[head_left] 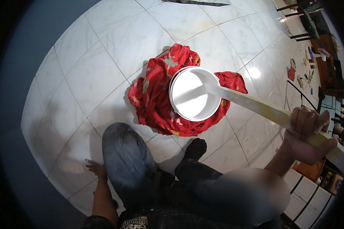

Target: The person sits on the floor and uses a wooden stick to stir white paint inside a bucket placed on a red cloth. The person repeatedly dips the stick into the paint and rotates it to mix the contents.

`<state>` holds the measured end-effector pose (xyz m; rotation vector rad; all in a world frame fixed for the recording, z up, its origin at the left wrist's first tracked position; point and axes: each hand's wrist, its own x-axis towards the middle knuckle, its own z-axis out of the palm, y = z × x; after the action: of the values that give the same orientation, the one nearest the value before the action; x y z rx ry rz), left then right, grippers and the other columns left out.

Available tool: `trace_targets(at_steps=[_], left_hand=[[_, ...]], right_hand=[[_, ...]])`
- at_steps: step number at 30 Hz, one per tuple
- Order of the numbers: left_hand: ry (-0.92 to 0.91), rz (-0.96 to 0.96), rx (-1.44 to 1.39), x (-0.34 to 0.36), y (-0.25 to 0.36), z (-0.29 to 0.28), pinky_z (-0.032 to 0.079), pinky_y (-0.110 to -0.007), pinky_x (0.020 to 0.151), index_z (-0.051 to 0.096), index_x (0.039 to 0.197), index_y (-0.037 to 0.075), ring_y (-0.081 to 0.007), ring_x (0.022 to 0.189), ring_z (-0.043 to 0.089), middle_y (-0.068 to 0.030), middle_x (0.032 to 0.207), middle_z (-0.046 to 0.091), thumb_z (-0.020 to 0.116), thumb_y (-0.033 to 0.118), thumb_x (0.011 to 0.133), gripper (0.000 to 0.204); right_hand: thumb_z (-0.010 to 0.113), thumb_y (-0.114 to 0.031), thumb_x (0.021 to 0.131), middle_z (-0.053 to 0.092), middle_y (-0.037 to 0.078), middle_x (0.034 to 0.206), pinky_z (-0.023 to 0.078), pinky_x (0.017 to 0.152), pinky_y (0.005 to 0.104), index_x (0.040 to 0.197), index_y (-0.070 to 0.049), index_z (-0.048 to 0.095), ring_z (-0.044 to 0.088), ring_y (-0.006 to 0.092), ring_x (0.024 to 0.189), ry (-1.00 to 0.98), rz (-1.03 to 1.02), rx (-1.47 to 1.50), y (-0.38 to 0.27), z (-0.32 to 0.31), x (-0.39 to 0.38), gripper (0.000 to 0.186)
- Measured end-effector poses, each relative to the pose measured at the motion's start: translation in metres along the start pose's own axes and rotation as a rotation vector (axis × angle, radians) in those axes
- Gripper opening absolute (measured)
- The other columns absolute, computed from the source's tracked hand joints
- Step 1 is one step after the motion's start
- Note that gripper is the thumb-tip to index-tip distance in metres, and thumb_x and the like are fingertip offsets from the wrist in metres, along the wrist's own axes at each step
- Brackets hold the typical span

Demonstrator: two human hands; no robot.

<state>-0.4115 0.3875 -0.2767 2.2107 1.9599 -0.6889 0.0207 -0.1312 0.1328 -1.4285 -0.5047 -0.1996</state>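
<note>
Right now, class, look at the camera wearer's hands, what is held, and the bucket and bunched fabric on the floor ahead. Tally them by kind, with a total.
Hands: 2 (left hand open, right hand gripping)
Flat stick: 1
White bucket: 1
Bunched red cloth: 1, apparently one piece
Total: 5

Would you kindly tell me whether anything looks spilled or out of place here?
I see no obvious spill on the floor. The red cloth lies bunched, not flat, around the white bucket, where the stick in the right hand slants over the rim. Small items scattered at far right look untidy.
</note>
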Motion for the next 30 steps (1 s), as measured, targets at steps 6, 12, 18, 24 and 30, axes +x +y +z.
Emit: trace_targets(at_steps=[6, 12, 18, 24, 30], left_hand=[[-0.074, -0.038, -0.104, 0.005, -0.001, -0.003, 0.021, -0.067, 0.115, -0.019, 0.157, 0.025, -0.0502, 0.150, 0.002, -0.0263, 0.163, -0.011, 0.083, 0.038, 0.077, 0.130], [-0.044, 0.028, -0.039, 0.022, -0.018, 0.018, 0.020, -0.068, 0.115, -0.019, 0.157, 0.024, -0.0511, 0.149, 0.002, -0.0273, 0.162, -0.011, 0.083, 0.040, 0.077, 0.131], [0.021, 0.040, -0.035, 0.037, -0.035, 0.038, 0.020, -0.069, 0.114, -0.020, 0.156, 0.024, -0.0522, 0.149, 0.003, -0.0283, 0.162, -0.011, 0.081, 0.048, 0.076, 0.132], [-0.063, -0.024, -0.080, 0.014, -0.006, 0.007, 0.021, -0.068, 0.114, -0.020, 0.156, 0.024, -0.0530, 0.148, 0.002, -0.0284, 0.162, -0.011, 0.080, 0.057, 0.074, 0.134], [-0.041, -0.012, -0.051, 0.020, -0.015, 0.015, 0.022, -0.068, 0.114, -0.020, 0.156, 0.025, -0.0528, 0.149, 0.003, -0.0280, 0.162, -0.011, 0.079, 0.057, 0.075, 0.132]], right_hand=[[0.039, -0.067, 0.098, 0.028, -0.004, 0.052, 0.025, 0.050, 0.0260, 0.080, -0.014, 0.037, 0.024, 0.0088, 0.048, 0.028, 0.192, 0.117, 0.037, 0.016, -0.013, 0.055], [0.044, -0.062, 0.098, 0.028, -0.004, 0.052, 0.023, 0.050, 0.0252, 0.078, -0.015, 0.040, 0.025, 0.0092, 0.048, 0.326, 0.226, 0.237, 0.060, -0.008, -0.025, 0.051], [0.056, -0.058, 0.093, 0.033, -0.004, 0.055, 0.025, 0.049, 0.0251, 0.081, -0.014, 0.044, 0.029, 0.0097, 0.048, 0.449, 0.134, 0.194, 0.012, -0.048, -0.017, 0.047], [0.054, -0.056, 0.089, 0.029, -0.004, 0.053, 0.028, 0.050, 0.0252, 0.081, -0.013, 0.039, 0.029, 0.0103, 0.048, 0.275, 0.018, 0.111, -0.025, -0.059, 0.000, 0.047], [0.051, -0.058, 0.090, 0.025, -0.004, 0.052, 0.028, 0.049, 0.0248, 0.078, -0.015, 0.035, 0.027, 0.0097, 0.046, 0.277, -0.031, -0.072, -0.009, -0.006, 0.009, 0.047]])
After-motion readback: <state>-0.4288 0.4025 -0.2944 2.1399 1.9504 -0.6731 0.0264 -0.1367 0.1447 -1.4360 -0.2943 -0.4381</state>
